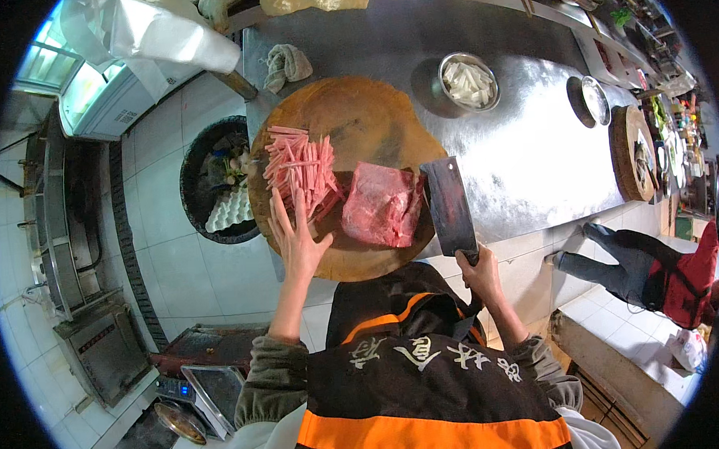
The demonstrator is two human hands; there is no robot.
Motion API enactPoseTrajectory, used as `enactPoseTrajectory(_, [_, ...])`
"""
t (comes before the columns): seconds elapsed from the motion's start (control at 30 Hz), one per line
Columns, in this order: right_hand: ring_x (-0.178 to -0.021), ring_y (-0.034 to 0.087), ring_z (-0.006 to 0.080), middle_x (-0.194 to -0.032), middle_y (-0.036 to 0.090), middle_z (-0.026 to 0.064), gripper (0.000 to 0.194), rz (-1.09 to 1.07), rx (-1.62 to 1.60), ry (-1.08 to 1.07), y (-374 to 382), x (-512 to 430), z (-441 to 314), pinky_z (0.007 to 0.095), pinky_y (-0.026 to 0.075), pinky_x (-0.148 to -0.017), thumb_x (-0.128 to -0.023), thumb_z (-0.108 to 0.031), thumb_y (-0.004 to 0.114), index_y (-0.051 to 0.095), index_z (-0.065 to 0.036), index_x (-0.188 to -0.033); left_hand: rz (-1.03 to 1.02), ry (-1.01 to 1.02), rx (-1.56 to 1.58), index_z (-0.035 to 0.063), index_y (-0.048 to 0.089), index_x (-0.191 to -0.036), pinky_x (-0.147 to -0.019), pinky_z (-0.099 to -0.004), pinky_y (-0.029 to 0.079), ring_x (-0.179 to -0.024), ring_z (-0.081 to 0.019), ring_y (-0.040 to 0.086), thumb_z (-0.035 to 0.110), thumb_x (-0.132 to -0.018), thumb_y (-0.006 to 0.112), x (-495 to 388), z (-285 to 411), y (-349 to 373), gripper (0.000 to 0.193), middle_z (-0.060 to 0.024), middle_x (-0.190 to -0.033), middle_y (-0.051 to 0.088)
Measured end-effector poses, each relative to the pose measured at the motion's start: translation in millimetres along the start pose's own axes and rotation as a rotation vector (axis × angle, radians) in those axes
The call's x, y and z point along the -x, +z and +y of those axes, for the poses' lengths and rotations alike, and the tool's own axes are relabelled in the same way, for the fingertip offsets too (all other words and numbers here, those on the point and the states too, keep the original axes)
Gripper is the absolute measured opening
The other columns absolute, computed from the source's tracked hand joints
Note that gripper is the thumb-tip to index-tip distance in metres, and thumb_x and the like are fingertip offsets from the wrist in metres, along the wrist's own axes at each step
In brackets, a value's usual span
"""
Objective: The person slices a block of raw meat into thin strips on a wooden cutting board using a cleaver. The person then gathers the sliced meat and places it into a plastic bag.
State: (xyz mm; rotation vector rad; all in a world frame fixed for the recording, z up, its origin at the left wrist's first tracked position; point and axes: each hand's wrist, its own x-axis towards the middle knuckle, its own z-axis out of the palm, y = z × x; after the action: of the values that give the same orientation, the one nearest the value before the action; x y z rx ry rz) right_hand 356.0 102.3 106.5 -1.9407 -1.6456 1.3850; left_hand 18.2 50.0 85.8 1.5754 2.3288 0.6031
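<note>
A round wooden chopping block (363, 113) stands before me on a steel worktable. On its left side lies a heap of thin meat strips (303, 167), pink and cut into sticks. My left hand (297, 242) is spread over the near edge of that heap, its fingertips at the strips and nothing gripped. Right of the heap sits a thick slab of raw red meat (380, 205). My right hand (481, 273) grips the handle of a Chinese cleaver (450, 205). The broad dark blade is at the block's right rim, beside the slab.
A steel bowl of white sticks (469, 81) stands on the steel worktable (512, 133). Another small bowl (596, 101) and a second chopping block (633, 152) are farther right. A folded cloth (286, 66) lies behind my block. A black bin (192, 183) is at left. A person (644, 278) stands at right.
</note>
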Motion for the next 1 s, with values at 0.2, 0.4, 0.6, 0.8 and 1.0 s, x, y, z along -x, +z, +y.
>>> enactPoseTrajectory(0.2, [-0.04, 0.05, 0.0099, -0.051, 0.051, 0.0024, 0.017, -0.029, -0.001, 0.022, 0.8, 1.6, -2.4, 0.0279, 0.039, -0.037, -0.086, -0.014, 0.062, 0.056, 0.002, -0.084, 0.044, 0.12, -0.131, 0.0241, 0.016, -0.15, -0.108, -0.0621, 0.02, -0.14, -0.0431, 0.011, 0.024, -0.05, 0.089, -60.1, -23.5, 3.7, 0.124, -0.0189, -0.155, 0.0])
enactPoseTrajectory(0.4, [-0.039, 0.048, 0.0095, -0.05, 0.05, 0.0011, 0.017, -0.007, -0.082, 0.028, 2.6, 2.2, -0.1, 0.0269, 0.038, -0.037, -0.086, -0.014, 0.062, 0.056, 0.002, -0.084, -0.043, 0.253, -0.019, 0.0219, 0.025, -0.148, -0.112, -0.052, 0.021, -0.138, -0.0418, 0.017, 0.03, -0.054, 0.087, -80.7, -41.8, 0.9, 0.112, -0.0172, -0.154, 0.013])
enactPoseTrajectory(0.6, [-0.038, 0.048, 0.0094, -0.05, 0.05, 0.0014, 0.018, 0.003, -0.07, 0.029, 8.0, 1.8, 1.9, 0.0269, 0.037, -0.036, -0.086, -0.016, 0.064, 0.056, 0.0, -0.083, -0.054, 0.502, -0.055, 0.0211, 0.034, -0.144, -0.111, -0.0508, 0.026, -0.134, -0.0396, 0.025, 0.02, -0.06, 0.082, -114.5, -16.6, 11.8, 0.096, -0.012, -0.151, 0.022])
enactPoseTrajectory(0.8, [-0.042, 0.05, 0.0107, -0.05, 0.049, 0.0029, 0.02, 0.018, 0.052, 0.057, -3.3, 3.9, -19.2, 0.0288, 0.039, -0.039, -0.085, -0.016, 0.065, 0.057, 0.002, -0.085, -0.238, 0.419, -0.064, 0.0246, 0.047, -0.136, -0.106, -0.0493, 0.035, -0.131, -0.0391, 0.036, 0.013, -0.072, 0.075, -114.0, 2.7, -23.3, 0.071, -0.0077, -0.153, 0.018])
enactPoseTrajectory(1.0, [-0.06, 0.057, 0.0184, -0.07, 0.054, 0.009, 0.038, 0.256, 0.302, -0.324, 2.1, -14.0, -37.8, 0.034, 0.047, -0.058, -0.082, -0.009, 0.064, 0.056, -0.009, -0.119, -0.038, 0.098, 0.326, 0.0, 0.064, -0.093, -0.077, -0.0346, 0.049, -0.093, -0.0264, 0.061, 0.011, -0.083, 0.067, -90.8, -3.1, -53.4, 0.016, -0.0111, -0.106, 0.061])
